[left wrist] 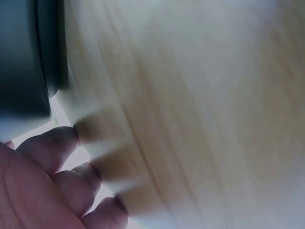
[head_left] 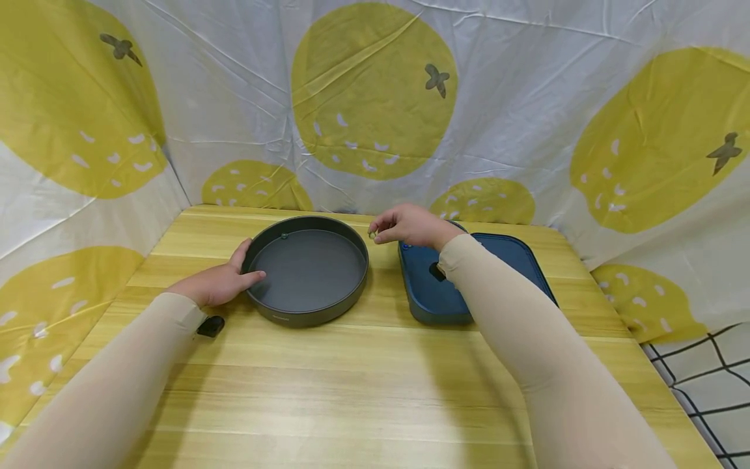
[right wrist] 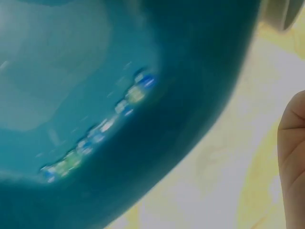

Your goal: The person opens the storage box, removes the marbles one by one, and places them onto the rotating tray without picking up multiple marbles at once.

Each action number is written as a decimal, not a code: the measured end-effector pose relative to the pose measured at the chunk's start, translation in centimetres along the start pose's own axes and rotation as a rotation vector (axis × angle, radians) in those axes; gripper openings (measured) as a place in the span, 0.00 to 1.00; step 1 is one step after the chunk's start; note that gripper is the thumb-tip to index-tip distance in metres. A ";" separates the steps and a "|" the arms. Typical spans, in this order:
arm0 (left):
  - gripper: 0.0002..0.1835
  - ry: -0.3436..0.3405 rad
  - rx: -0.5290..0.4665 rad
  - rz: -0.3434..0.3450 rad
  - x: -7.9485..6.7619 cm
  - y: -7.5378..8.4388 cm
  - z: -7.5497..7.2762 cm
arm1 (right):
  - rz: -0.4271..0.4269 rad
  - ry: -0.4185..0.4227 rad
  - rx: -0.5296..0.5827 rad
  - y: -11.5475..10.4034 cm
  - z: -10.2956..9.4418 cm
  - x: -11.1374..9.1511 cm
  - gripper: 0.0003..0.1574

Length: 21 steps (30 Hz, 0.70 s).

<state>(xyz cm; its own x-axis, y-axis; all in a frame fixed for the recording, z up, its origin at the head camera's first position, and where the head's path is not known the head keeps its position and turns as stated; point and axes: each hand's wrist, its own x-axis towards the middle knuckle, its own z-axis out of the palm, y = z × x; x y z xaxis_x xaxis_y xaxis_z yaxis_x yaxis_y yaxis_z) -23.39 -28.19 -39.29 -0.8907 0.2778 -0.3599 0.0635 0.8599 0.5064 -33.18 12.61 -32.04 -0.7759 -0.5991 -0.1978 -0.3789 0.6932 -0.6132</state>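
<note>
My left hand (head_left: 219,281) holds the near-left rim of a dark grey round cake pan (head_left: 310,273), thumb over the edge and fingers along the outer wall. In the left wrist view several fingertips (left wrist: 102,210) come down on the wooden surface beside the pan. A small clear marble (head_left: 284,236) lies at the far side inside the pan. Between thumb and fingertips my right hand (head_left: 413,227) pinches a small greenish glass marble (head_left: 372,234), just right of the pan's rim. Under that wrist stands a blue rectangular box (head_left: 433,316), with several glass marbles (right wrist: 97,133) lined along one inner edge.
A dark blue lid-like panel (head_left: 512,251) lies behind and right of the box, partly covered by my right forearm. All stands on a wooden table (head_left: 351,391). A lemon-print cloth (head_left: 375,98) hangs at the back and sides. Black grid wire (head_left: 697,384) shows at the right.
</note>
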 end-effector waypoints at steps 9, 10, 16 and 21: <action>0.55 0.001 0.001 -0.001 0.2 -0.1 0.1 | -0.084 -0.049 -0.023 -2.9 1.7 1.5 0.17; 0.56 0.001 0.003 0.000 0.1 -0.1 0.1 | -0.091 -0.055 -0.024 -3.1 1.8 1.7 0.17; 0.56 0.000 0.002 -0.001 0.1 0.0 0.1 | -0.110 -0.080 -0.004 -3.5 2.4 2.3 0.17; 0.56 -0.005 0.004 -0.004 0.1 0.0 0.0 | -0.114 -0.094 0.004 -3.6 2.5 2.4 0.18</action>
<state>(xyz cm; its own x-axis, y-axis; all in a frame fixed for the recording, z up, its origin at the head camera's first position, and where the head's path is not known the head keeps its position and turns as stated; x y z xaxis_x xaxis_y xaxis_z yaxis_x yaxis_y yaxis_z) -23.46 -28.17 -39.28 -0.8889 0.2763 -0.3655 0.0620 0.8629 0.5015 -32.41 7.63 -32.20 -0.6772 -0.7089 -0.1972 -0.4597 0.6168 -0.6389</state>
